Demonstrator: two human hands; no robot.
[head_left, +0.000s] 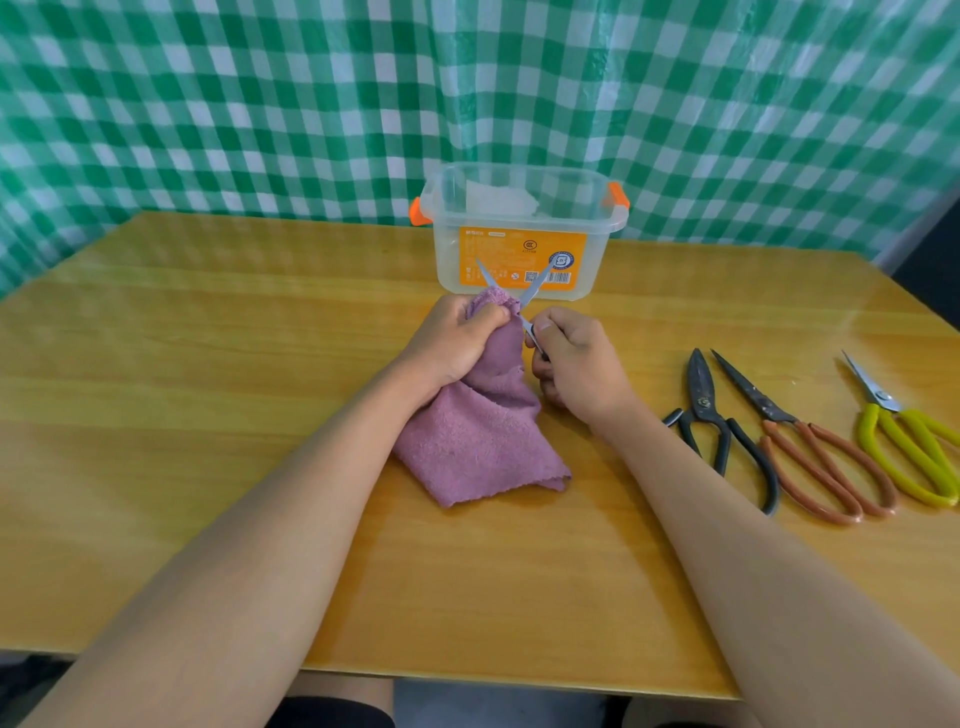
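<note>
While the left hand (452, 343) clutches the purple cloth (478, 431), its tail resting on the table (208, 364), against the spread blades of the small scissors (532, 291) pinched in the right hand (576, 369), a slipping wipe could nick a finger or snag the pile.

The small scissors (540, 280) have handles hidden in the right hand (576, 364); the edge clips the yellow scissors (884, 399).
</note>
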